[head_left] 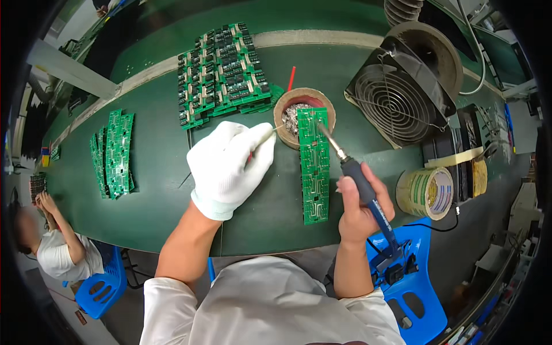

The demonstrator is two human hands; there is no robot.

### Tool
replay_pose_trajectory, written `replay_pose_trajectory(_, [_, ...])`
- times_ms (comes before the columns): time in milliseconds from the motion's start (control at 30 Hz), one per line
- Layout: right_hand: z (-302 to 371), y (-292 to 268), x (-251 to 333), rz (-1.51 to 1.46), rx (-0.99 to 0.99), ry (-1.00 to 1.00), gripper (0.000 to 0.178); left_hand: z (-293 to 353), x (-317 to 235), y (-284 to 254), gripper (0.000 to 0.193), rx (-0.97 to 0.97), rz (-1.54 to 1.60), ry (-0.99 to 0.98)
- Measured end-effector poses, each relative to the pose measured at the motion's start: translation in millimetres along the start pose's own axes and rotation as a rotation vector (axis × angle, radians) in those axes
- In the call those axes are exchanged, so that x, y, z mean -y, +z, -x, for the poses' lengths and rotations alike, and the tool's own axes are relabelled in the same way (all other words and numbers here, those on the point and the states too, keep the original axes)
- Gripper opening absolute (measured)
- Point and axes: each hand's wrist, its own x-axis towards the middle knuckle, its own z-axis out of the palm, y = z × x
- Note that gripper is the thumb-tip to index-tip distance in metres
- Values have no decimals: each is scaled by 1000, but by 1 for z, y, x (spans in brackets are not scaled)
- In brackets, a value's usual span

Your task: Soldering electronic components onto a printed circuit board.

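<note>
White-gloved, the left hand [233, 161] pinches thin wire [279, 126]; the right hand [357, 219] wraps its grip round a soldering iron [357, 176].

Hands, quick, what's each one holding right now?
Left hand: closed, gloved, pinching a thin wire.
Right hand: closed, bare, holding the soldering iron.

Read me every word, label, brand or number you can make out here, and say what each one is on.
I can't quote any text from this view:
Soldering iron: pale lettering along its dark blue handle, too small and blurred to read.
Tape roll: printing on the inside of its ring, too blurred to read out.
Circuit board by the iron's tip: any lettering among its pale marks is too small to read.
</note>
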Motion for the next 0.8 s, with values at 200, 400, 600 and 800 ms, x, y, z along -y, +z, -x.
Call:
replay_pose_trajectory(200, [-4,6,4,11,40,8,38,-2,0,2,28,-32,36,24])
replay_pose_trajectory(400, [-5,7,3,2,38,3,38,-3,1,6,26,-11,27,-1])
replay_pose_trajectory(600, [-8,8,12,14,38,42,34,-3,1,4,26,-16,46,0])
replay_pose_trajectory(800, [-3,2,-1,-18,-31,-40,36,-2,4,2,27,-41,50,9])
